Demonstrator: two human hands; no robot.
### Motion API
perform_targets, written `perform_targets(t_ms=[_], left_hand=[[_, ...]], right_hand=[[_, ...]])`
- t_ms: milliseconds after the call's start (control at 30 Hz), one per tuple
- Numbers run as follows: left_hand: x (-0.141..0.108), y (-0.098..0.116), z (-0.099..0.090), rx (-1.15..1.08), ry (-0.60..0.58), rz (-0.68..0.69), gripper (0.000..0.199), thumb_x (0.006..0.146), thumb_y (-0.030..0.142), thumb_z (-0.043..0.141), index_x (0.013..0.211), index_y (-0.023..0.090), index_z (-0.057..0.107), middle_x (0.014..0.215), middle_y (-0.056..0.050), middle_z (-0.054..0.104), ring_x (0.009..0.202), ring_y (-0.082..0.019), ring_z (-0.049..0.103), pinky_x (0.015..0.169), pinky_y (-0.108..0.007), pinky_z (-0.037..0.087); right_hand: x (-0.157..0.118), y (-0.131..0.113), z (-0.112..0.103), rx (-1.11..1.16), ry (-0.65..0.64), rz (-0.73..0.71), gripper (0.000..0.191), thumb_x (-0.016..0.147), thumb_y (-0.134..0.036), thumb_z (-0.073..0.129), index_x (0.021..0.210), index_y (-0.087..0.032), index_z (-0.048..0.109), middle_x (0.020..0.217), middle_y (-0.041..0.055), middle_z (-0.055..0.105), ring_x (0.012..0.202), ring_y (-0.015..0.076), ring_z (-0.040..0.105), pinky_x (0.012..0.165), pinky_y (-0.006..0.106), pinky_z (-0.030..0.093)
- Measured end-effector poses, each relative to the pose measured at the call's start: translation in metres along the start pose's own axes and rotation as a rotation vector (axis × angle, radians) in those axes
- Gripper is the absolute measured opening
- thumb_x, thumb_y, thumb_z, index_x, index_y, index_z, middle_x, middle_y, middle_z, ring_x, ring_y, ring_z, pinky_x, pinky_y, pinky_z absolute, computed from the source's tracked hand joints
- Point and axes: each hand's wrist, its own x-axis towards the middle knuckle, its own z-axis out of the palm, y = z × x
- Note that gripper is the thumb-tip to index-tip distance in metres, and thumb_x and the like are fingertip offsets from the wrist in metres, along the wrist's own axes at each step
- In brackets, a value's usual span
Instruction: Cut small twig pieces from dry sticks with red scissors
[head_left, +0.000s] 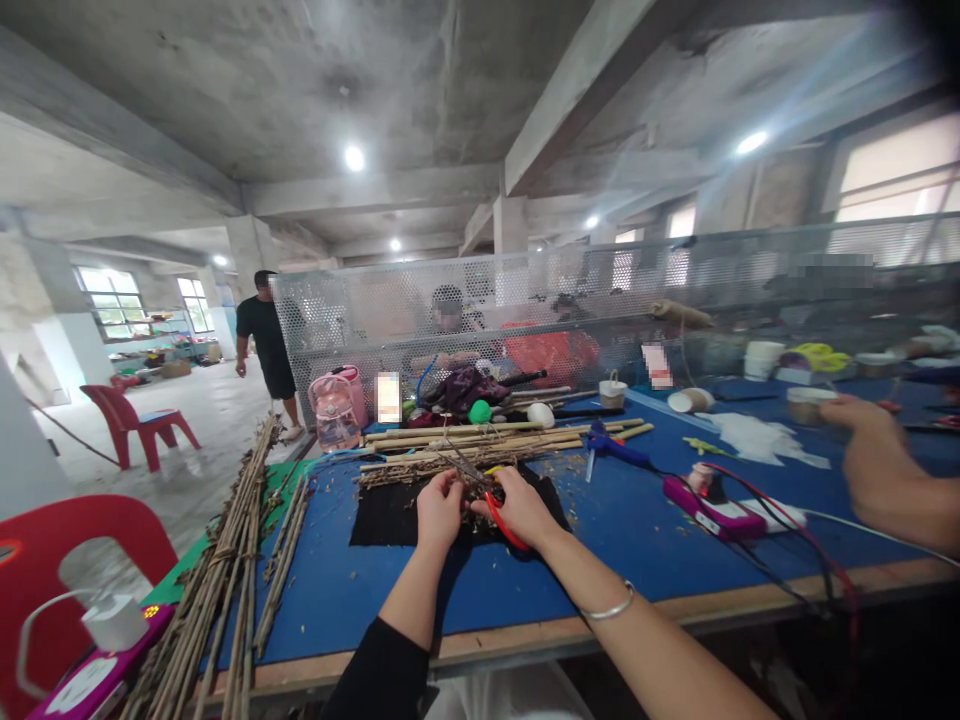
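My right hand [519, 508] grips a pair of scissors [504, 522] with red handles. Their blades point up and to the left, over a heap of dry brown plant bits [480, 490]. Close beside the blades, my left hand [439, 508] is closed, thumb and fingers pinched together; what lies between them is too small to make out. Beneath both hands a black cloth [382, 517] is spread on the blue tabletop [330, 590]. Just beyond the cloth lie several long pale sticks [480, 440] with rough twigs against them.
A bundle of brown stalks [225, 560] lies along the table's left side. A blue glue gun [619, 447] and a purple power strip [709, 510] with cables sit to the right. Another person's hand [855, 415] reaches in there. A perforated metal screen [465, 275] stands behind.
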Motion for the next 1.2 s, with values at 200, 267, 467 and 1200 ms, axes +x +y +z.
perform_targets(t_ms=[200, 267, 467, 1200], left_hand=[[0.0006, -0.0005, -0.0001, 0.014, 0.000, 0.016, 0.022, 0.077, 0.020, 0.052, 0.095, 0.011, 0.062, 0.076, -0.007, 0.067, 0.057, -0.011, 0.059, 0.052, -0.020, 0.045], [0.0019, -0.0029, 0.0003, 0.021, 0.006, 0.029, 0.021, 0.076, 0.019, 0.054, 0.093, 0.011, 0.062, 0.077, -0.007, 0.068, 0.060, -0.012, 0.060, 0.054, -0.020, 0.045], [0.0040, -0.0076, 0.0020, -0.027, 0.000, -0.013, 0.022, 0.076, 0.021, 0.053, 0.094, 0.012, 0.061, 0.071, -0.005, 0.066, 0.048, -0.010, 0.055, 0.047, -0.020, 0.042], [0.0030, -0.0056, 0.0022, -0.259, -0.046, -0.048, 0.013, 0.071, 0.025, 0.058, 0.080, 0.015, 0.058, 0.068, -0.001, 0.064, 0.046, -0.008, 0.054, 0.042, -0.017, 0.038]], right_hand=[[-0.0002, 0.0006, 0.0009, 0.001, -0.007, 0.018, 0.039, 0.070, -0.047, 0.063, 0.095, -0.018, 0.055, 0.097, 0.0066, 0.054, 0.091, 0.0189, 0.054, 0.078, 0.029, 0.041], [0.0000, 0.0013, 0.0016, 0.003, -0.004, 0.016, 0.038, 0.071, -0.047, 0.062, 0.094, -0.018, 0.055, 0.096, 0.0065, 0.054, 0.090, 0.0189, 0.054, 0.077, 0.029, 0.041], [0.0003, 0.0025, 0.0021, 0.005, -0.008, 0.038, 0.037, 0.069, -0.045, 0.064, 0.095, -0.019, 0.056, 0.095, 0.0051, 0.054, 0.090, 0.0187, 0.055, 0.077, 0.029, 0.040], [-0.0019, -0.0014, 0.0015, -0.043, -0.043, -0.001, 0.052, 0.063, -0.050, 0.068, 0.102, -0.019, 0.052, 0.102, 0.0063, 0.052, 0.096, 0.0204, 0.051, 0.079, 0.030, 0.037]])
